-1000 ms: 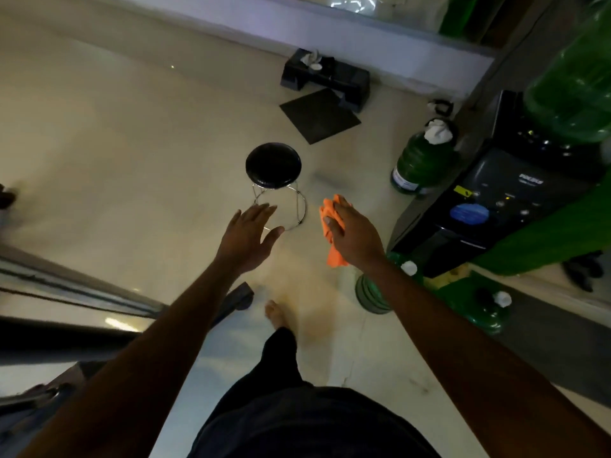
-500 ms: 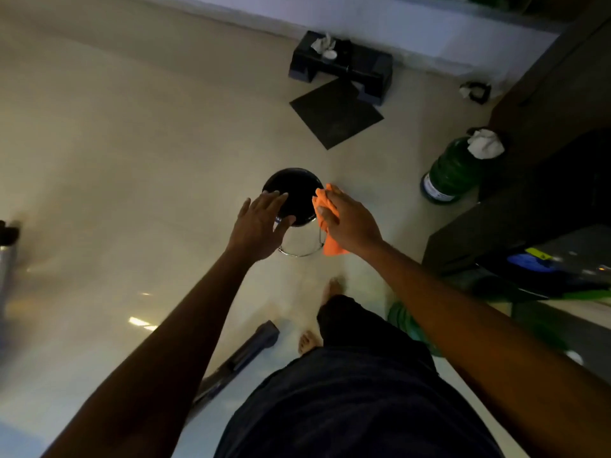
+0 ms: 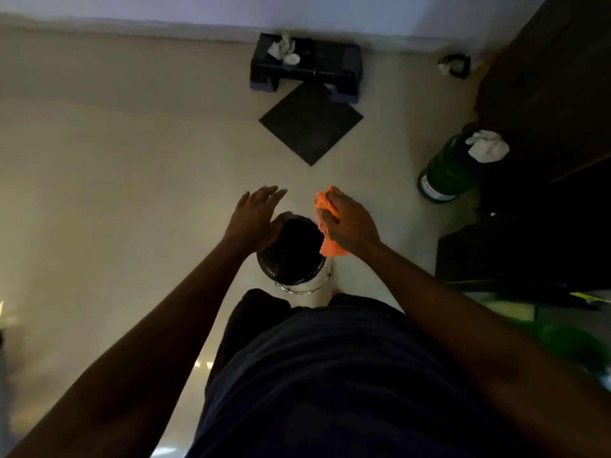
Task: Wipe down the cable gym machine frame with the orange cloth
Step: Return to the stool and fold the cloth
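Note:
My right hand (image 3: 348,223) grips the crumpled orange cloth (image 3: 325,206), which sticks out above and below my fingers. Beside it my left hand (image 3: 256,216) is held out flat with its fingers straight, holding nothing. Both hands hover over a round black stool (image 3: 292,256) with a chrome ring base that stands directly in front of my legs. No part of the cable machine frame is in view.
A black step platform (image 3: 307,66) with a white rag stands by the far wall, a dark square mat (image 3: 310,125) before it. A green water jug (image 3: 453,170) topped with a white cloth and dark cabinets (image 3: 545,94) stand on the right.
I have walked forward, so the stool has slid from ahead of my hands to beneath them. The machine frame at the lower left has left the view. My right hand kept its grip on the cloth.

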`<state>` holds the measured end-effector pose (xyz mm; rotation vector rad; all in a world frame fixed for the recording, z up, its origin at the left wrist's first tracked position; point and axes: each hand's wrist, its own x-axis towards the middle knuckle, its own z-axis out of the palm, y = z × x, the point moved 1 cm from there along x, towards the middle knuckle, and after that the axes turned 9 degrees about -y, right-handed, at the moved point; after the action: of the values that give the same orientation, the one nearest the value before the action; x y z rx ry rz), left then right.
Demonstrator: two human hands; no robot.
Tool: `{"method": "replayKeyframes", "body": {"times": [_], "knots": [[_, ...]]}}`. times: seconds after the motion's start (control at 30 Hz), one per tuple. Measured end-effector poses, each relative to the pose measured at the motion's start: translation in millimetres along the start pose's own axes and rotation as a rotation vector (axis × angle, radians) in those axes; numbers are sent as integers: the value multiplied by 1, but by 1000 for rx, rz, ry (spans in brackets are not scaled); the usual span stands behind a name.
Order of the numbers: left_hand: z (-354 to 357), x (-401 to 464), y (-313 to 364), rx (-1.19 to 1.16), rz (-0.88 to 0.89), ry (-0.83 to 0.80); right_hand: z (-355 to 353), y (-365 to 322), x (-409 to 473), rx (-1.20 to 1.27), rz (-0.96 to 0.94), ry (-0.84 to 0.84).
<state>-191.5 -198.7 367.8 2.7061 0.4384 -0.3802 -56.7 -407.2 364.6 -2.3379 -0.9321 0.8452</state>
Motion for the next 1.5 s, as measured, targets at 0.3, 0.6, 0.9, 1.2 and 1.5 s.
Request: {"method": "replayKeyframes", "body": {"times": [0.3,0.6,0.9,1.2,1.5], "knots": [[-31,169,-17,181,588,-214,13,-4,47,238,478,432],[-59,202,-32,390,1198,-400,95,-134,30,466,946,920],[-63,109,-43,297,1524,-665,183,-262,7,641,1128,1253],[-87,25,-138,-52,1110,-1223,267,-369,40,836,1099,1498],[-143,73,-218,-114,962,-1162,320,-432,87,943,1237,1709]]}}
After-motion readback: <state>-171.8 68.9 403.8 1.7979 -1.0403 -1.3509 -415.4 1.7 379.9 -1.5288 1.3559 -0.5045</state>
